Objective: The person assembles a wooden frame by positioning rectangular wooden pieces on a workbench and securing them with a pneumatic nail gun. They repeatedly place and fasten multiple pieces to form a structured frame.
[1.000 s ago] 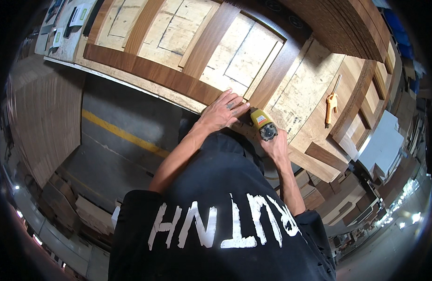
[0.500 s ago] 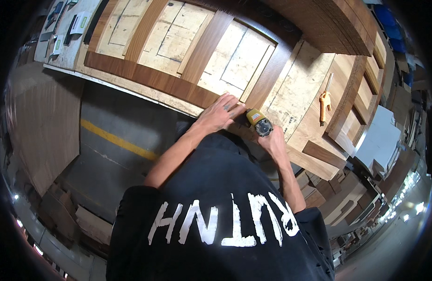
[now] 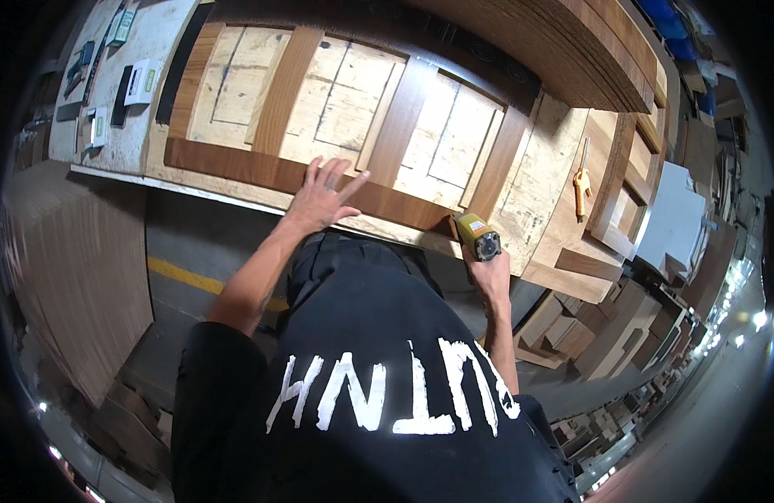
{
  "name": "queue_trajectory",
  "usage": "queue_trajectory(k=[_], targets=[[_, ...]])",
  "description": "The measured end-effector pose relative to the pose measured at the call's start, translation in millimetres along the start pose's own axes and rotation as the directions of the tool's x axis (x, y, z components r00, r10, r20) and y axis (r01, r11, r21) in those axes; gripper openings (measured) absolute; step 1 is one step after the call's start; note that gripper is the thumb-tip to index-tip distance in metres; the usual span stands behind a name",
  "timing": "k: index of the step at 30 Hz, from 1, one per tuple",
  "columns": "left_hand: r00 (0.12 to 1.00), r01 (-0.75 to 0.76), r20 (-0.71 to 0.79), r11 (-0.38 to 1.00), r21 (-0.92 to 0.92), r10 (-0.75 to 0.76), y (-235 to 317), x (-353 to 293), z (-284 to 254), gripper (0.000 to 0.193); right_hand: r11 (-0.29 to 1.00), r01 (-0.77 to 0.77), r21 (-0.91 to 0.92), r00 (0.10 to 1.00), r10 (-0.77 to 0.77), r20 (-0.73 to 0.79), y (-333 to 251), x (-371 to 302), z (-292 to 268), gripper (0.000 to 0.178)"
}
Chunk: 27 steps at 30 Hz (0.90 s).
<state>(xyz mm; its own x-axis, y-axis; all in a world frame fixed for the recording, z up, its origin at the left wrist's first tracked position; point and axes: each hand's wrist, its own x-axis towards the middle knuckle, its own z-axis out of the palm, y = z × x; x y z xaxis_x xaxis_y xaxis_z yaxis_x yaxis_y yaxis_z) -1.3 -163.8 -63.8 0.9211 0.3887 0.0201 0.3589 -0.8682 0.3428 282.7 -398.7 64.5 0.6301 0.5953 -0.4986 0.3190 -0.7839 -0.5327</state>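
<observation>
A brown wooden frame (image 3: 261,170) with several crosspieces lies flat on the pale workbench (image 3: 521,210). My right hand (image 3: 490,275) is wrapped round a yellow and black nail gun (image 3: 475,233). The tool's nose sits at the right end of the frame's near rail, by the corner with the rightmost crosspiece; whether it touches the wood is hidden. My left hand (image 3: 322,199), fingers spread, is over the near rail left of the tool. It holds nothing, and I cannot tell if it rests on the wood.
A dark brown wooden stack (image 3: 571,59) rises behind the frame. To the right lie an orange air blow gun (image 3: 581,184) and another slatted wooden frame (image 3: 618,184). Small boxes (image 3: 142,81) and tools are at the far left. A tall stack of boards (image 3: 77,268) stands left.
My left hand has moved left along the near rail, away from the nail gun, and its fingers have spread. The nail gun stays near the rail's right corner in my right hand.
</observation>
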Motion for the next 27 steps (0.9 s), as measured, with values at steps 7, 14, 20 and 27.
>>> queue_trajectory(k=[7,14,20,27], targets=[[0.990,-0.138,0.015,0.990,-0.018,0.138,-14,8,-4,0.085,0.998,-0.063,-0.007,0.998,0.063,0.025,-69,16,56,0.038],[0.985,-0.170,0.029,0.985,-0.023,0.170,-24,6,-3,0.080,0.997,-0.003,-0.079,0.997,0.009,0.083,-102,33,82,0.032],[0.976,-0.214,0.020,0.976,-0.042,0.215,-32,8,1,0.084,0.999,-0.037,-0.008,0.986,0.038,0.159,-108,43,78,0.032],[0.975,-0.222,0.003,0.974,-0.037,0.222,-30,11,-9,0.081,0.995,0.095,0.019,0.974,-0.097,0.202,-108,21,72,0.033]])
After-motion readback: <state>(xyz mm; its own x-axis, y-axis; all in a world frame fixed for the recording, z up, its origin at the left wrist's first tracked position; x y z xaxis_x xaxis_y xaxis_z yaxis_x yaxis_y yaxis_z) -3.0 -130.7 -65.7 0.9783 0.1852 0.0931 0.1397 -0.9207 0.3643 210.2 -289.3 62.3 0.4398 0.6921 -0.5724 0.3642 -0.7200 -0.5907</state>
